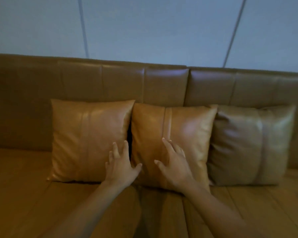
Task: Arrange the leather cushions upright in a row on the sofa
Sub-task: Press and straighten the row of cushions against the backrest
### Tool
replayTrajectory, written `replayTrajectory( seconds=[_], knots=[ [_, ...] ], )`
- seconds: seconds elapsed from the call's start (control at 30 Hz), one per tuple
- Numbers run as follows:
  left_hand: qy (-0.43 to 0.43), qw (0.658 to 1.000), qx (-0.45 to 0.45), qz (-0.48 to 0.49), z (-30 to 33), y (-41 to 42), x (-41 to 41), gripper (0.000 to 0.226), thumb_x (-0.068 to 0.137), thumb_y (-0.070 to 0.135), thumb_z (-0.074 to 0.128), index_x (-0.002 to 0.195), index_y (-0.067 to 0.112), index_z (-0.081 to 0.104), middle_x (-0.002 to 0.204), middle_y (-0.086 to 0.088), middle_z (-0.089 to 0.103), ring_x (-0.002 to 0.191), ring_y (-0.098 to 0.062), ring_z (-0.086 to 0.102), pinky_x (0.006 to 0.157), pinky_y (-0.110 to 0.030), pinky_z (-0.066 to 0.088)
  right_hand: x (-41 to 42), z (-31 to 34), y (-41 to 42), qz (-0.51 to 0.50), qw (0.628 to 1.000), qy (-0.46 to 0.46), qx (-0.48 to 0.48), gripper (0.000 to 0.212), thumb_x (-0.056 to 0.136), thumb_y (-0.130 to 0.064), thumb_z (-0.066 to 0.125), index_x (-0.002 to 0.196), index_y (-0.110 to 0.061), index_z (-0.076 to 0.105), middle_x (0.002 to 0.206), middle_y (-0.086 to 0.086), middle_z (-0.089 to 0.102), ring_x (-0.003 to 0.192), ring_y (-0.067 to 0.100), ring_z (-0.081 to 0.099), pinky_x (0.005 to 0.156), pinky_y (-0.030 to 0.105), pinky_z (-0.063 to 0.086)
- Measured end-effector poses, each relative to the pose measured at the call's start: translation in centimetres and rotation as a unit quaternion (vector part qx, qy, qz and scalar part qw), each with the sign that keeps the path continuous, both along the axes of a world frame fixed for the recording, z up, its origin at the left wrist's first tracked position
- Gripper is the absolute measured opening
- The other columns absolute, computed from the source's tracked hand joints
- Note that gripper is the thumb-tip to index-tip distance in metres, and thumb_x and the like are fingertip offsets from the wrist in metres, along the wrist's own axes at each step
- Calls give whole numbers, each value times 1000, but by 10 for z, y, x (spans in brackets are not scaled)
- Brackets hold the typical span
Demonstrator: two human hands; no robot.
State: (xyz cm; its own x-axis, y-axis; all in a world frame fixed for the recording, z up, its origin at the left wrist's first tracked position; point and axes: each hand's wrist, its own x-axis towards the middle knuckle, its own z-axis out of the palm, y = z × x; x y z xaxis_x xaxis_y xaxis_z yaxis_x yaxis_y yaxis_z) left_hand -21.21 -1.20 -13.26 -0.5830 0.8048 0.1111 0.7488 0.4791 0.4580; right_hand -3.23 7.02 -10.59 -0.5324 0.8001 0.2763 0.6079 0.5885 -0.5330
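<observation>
Three leather cushions stand upright side by side against the backrest of the brown leather sofa point(210, 86). The left cushion point(86, 134) and middle cushion point(184, 131) are tan; the right cushion point(248, 145) is darker olive-brown. My left hand point(120, 165) lies flat with spread fingers over the lower right edge of the left cushion, its thumb reaching onto the middle cushion. My right hand point(174, 165) rests flat and spread on the lower front of the middle cushion. Neither hand grips anything.
The sofa seat point(21, 194) stretches out in front of the cushions and to the left. A pale blue-grey wall point(153, 28) with two thin dark seams rises behind the backrest.
</observation>
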Motion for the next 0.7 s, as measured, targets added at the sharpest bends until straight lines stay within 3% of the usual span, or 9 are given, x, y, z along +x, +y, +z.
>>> replayTrajectory(
  seconds=[0.3, 0.57, 0.7],
  knots=[
    [65, 991, 18, -117, 68, 37, 145, 111, 81, 74, 60, 160, 35, -9, 170, -7, -14, 155, -39, -2, 119, -61, 21, 156, 27, 23, -101, 995, -2, 4, 90, 90, -48, 69, 163, -31, 18, 169, 2, 25, 155, 27, 17, 121, 45, 28],
    [26, 995, 18, -95, 84, 30, 148, 119, 78, 70, 68, 160, 34, -11, 170, -8, -14, 155, -40, -2, 117, -64, 25, 173, 22, 21, -86, 993, 57, -53, 92, 88, -51, 71, 162, -29, 21, 164, 4, 33, 151, 28, 31, 118, 48, 35],
    [-29, 998, 23, -50, 74, 33, 127, 131, 72, 68, 76, 159, 30, -15, 170, -11, -14, 155, -40, 0, 119, -60, 25, 163, 7, 28, -68, 988, 91, -102, 94, 87, -49, 74, 163, -24, 23, 161, 3, 37, 147, 22, 38, 114, 35, 36]
  ],
)
